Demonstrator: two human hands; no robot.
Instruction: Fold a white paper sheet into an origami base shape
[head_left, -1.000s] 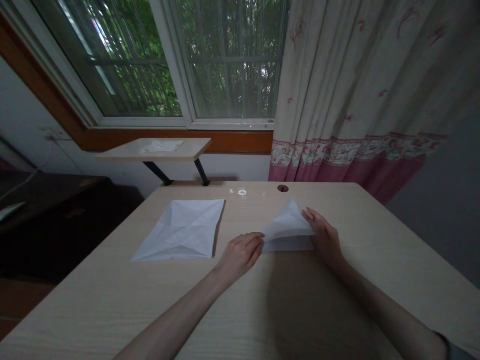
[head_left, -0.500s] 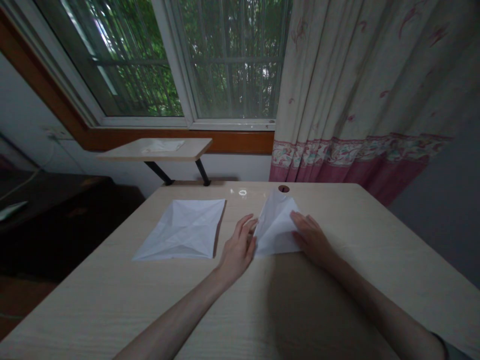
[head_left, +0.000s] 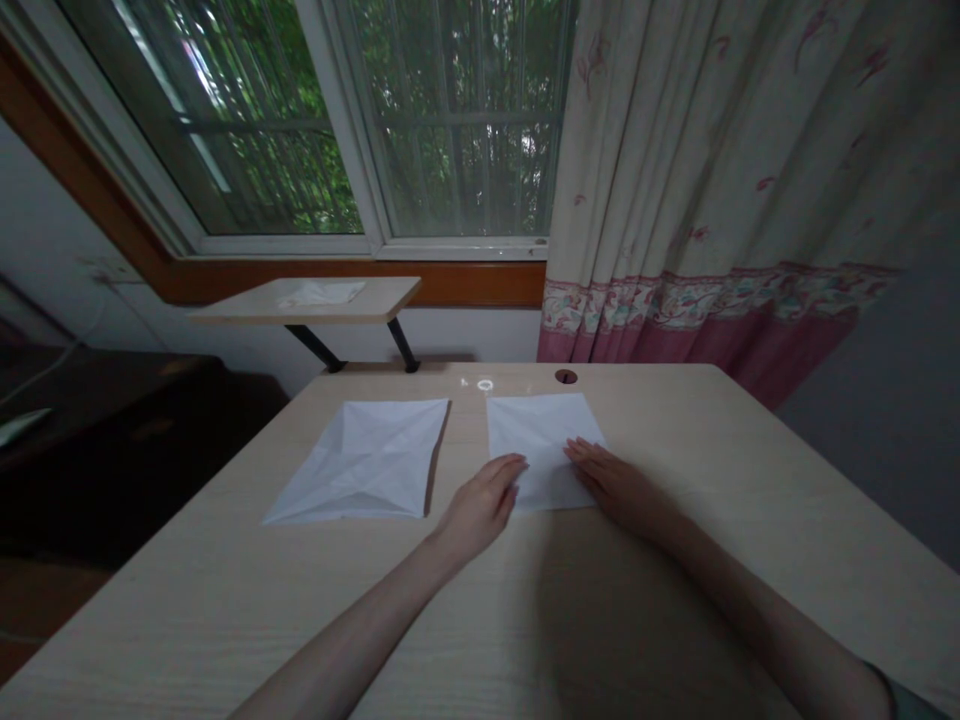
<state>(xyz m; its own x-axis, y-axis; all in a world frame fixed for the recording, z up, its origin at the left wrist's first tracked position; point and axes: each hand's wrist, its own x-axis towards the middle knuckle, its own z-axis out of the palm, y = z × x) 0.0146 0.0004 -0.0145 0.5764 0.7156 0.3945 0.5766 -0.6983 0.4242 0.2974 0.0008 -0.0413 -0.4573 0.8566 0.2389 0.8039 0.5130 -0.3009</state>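
Observation:
A white paper sheet (head_left: 541, 432) lies flat on the light wooden table (head_left: 675, 560), near its far edge. My left hand (head_left: 480, 505) rests on the sheet's near left corner with fingers stretched out. My right hand (head_left: 619, 488) lies flat on the near right part of the same sheet, fingers extended. A second white sheet (head_left: 365, 460), creased with diagonal fold lines, lies unfolded to the left, apart from both hands.
A small round cable hole (head_left: 565, 376) sits at the table's far edge. Behind are a wall-mounted shelf (head_left: 300, 300) with a paper on it, a window, and a floral curtain (head_left: 720, 180) at right. A dark cabinet (head_left: 112, 420) stands left of the table.
The right sheet was folded and partly lifted between my hands; it has opened out and now lies flat, with both hands pressed on its near edge.

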